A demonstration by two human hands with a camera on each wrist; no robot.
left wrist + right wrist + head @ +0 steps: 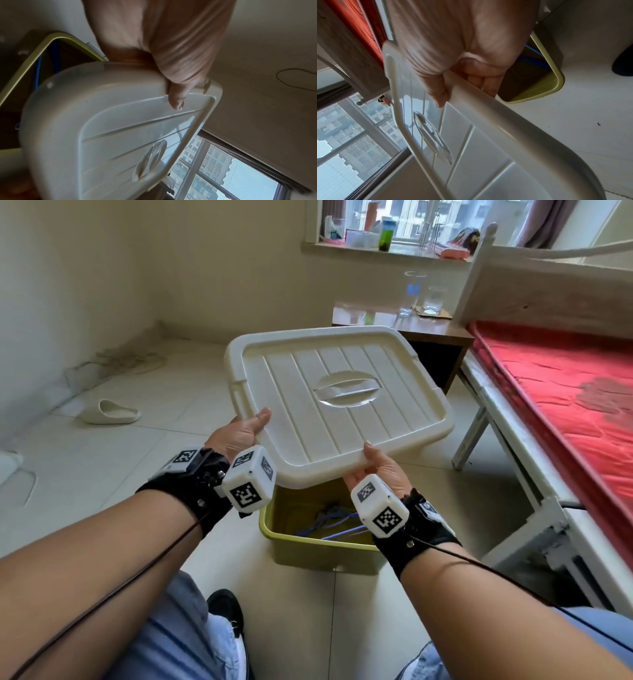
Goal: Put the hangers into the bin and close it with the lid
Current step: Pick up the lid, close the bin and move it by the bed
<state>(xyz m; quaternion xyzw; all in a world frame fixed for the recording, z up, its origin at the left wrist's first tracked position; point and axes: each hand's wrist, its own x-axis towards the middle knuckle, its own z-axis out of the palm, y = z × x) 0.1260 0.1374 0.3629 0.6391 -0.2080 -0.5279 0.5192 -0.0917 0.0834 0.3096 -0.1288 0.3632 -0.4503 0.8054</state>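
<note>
I hold a white ribbed lid (329, 392) with a recessed handle in the air above the yellow-green bin (322, 549), tilted up at the far side. My left hand (239, 433) grips its near left edge, thumb on top. My right hand (380, 467) grips the near right corner, thumb on top and fingers underneath. Blue and purple hangers (332, 522) lie inside the bin on the floor. The left wrist view shows the thumb (176, 100) pressed on the lid (120, 135) and the bin rim (34, 54). The right wrist view shows the lid (488, 142), the bin (544, 83) and a blue hanger (534, 54).
A bed with a red mattress (561, 392) and white frame runs along the right. A brown bedside table (435, 337) with two glasses (421, 292) stands behind the lid. A white slipper (109, 412) lies on the tiled floor at left. My knees are at the bottom.
</note>
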